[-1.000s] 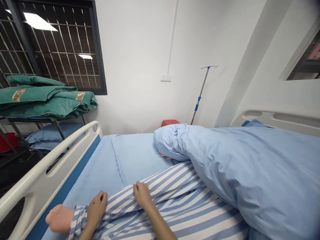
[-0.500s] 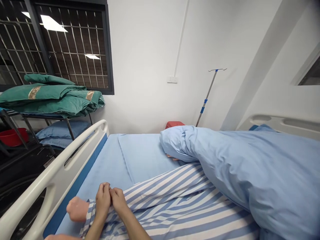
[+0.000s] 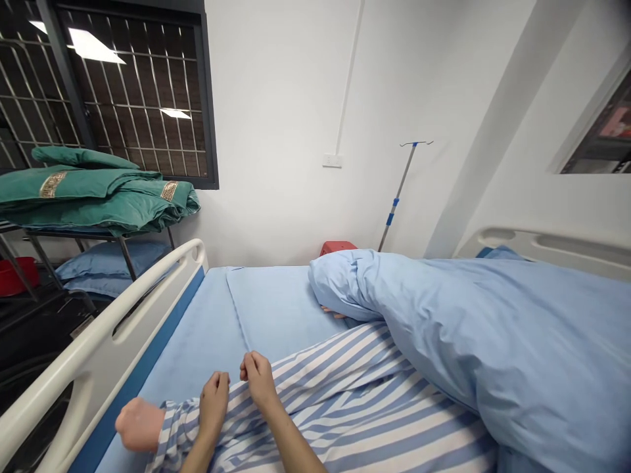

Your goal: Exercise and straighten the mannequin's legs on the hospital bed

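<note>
Striped trousers (image 3: 345, 387): on the bed (image 3: 276, 295), near side, between the left end board (image 3: 162, 295) and the blue quilt (image 3: 444, 322)
Long axis: the visible far leg runs slantwise, from the cuff at near left to the quilt at far right
Pointing: cuff end to the left, toward the left end board; upper end goes under the quilt
Foot (image 3: 140, 426): pale pink, out of the cuff, beside the left end board
Left hand (image 3: 214, 397): over the lower leg near the cuff, fingers curled narrow; cannot tell whether they pinch cloth
Right hand (image 3: 259, 378): to the right of the left hand, at the leg's far edge, fingers curled in; any grip on cloth cannot be told
Counts: one cuff, one foot, two working hands, one quilt, two end boards, one drip pole (image 3: 398, 197), one red stool (image 3: 338, 247), one red basin (image 3: 18, 276)
</note>
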Motion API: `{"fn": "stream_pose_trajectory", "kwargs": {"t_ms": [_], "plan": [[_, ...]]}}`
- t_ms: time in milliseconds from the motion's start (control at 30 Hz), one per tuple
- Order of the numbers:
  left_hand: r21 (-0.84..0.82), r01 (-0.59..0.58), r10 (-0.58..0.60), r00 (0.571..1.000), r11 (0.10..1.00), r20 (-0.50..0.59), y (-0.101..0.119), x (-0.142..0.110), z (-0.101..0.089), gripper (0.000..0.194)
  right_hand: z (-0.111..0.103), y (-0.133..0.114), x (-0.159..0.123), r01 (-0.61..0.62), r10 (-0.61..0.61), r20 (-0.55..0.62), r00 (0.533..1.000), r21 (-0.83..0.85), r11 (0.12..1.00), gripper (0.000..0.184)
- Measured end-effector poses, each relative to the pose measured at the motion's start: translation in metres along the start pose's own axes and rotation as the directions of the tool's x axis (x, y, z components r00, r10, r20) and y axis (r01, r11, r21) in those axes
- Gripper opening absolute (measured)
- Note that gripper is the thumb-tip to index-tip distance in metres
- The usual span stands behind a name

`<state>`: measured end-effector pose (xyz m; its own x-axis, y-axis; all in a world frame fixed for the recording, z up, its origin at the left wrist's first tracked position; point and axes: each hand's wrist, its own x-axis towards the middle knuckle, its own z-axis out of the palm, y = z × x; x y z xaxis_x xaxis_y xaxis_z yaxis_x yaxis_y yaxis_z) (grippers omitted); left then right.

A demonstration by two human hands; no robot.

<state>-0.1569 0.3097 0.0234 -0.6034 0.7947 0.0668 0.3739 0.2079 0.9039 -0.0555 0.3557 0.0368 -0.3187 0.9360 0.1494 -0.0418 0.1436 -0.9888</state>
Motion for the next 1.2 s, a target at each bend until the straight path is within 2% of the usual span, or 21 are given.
{"fn": "stream_pose_trajectory", "kwargs": {"t_ms": [133, 267, 333, 467, 567, 700, 800, 900, 967, 1033, 1133, 1200], "plan": [[-0.111, -0.066, 0.070, 0.997, 0.992, 0.026, 0.010, -0.002, 0.024, 0.030, -0.025, 0.003, 0.002, 0.014, -0.014, 0.001, 1.000, -0.177, 0.984, 0.044], [-0.034, -0.034, 0.036, 0.998, 0.999, 0.054, 0.020, -0.002, 0.046, 0.028, -0.045, 0.004, 0.001, 0.108, -0.149, -0.113, 0.982, -0.305, 0.946, 0.040], [-0.059, -0.040, 0.042, 0.999, 0.997, 0.034, 0.025, -0.002, 0.056, 0.027, -0.055, 0.005, 0.001, 0.071, -0.122, -0.135, 0.983, -0.333, 0.940, 0.040], [-0.105, -0.084, 0.092, 0.993, 0.991, 0.077, 0.036, -0.003, 0.076, 0.028, -0.069, 0.009, 0.004, 0.046, -0.074, -0.059, 0.996, -0.391, 0.919, 0.037], [-0.053, -0.087, 0.092, 0.992, 0.995, 0.087, 0.044, -0.004, 0.091, 0.027, -0.079, 0.010, 0.008, 0.041, -0.088, -0.112, 0.990, -0.367, 0.929, 0.037], [-0.161, -0.078, 0.095, 0.990, 0.984, 0.102, 0.053, -0.004, 0.109, 0.027, -0.092, 0.012, 0.012, 0.003, -0.059, -0.141, 0.988, -0.367, 0.930, 0.037], [-0.111, -0.078, 0.091, 0.989, 0.991, 0.117, 0.058, -0.005, 0.122, 0.027, -0.104, 0.015, 0.012, 0.056, -0.143, -0.167, 0.976, -0.438, 0.897, 0.035], [-0.098, -0.078, 0.090, 0.988, 0.992, 0.122, 0.062, -0.005, 0.134, 0.026, -0.115, 0.020, 0.010, 0.124, -0.254, -0.156, 0.955, -0.566, 0.815, 0.032], [-0.117, -0.079, 0.092, 0.989, 0.990, 0.116, 0.064, -0.005, 0.142, 0.026, -0.123, 0.022, 0.009, 0.124, -0.254, -0.138, 0.957, -0.600, 0.790, 0.032], [-0.064, -0.121, 0.129, 0.982, 0.991, 0.140, 0.066, -0.006, 0.148, 0.027, -0.132, 0.020, 0.009, 0.126, -0.262, -0.136, 0.955, -0.613, 0.780, 0.032], [0.041, -0.172, 0.160, 0.966, 0.984, 0.203, 0.074, -0.006, 0.157, 0.029, -0.148, 0.015, 0.012, 0.186, -0.364, -0.128, 0.922, -0.679, 0.710, 0.031], [0.008, -0.160, 0.155, 0.969, 0.987, 0.194, 0.085, -0.005, 0.166, 0.028, -0.159, 0.015, 0.015, 0.209, -0.388, -0.110, 0.915, -0.694, 0.689, 0.030]]}}
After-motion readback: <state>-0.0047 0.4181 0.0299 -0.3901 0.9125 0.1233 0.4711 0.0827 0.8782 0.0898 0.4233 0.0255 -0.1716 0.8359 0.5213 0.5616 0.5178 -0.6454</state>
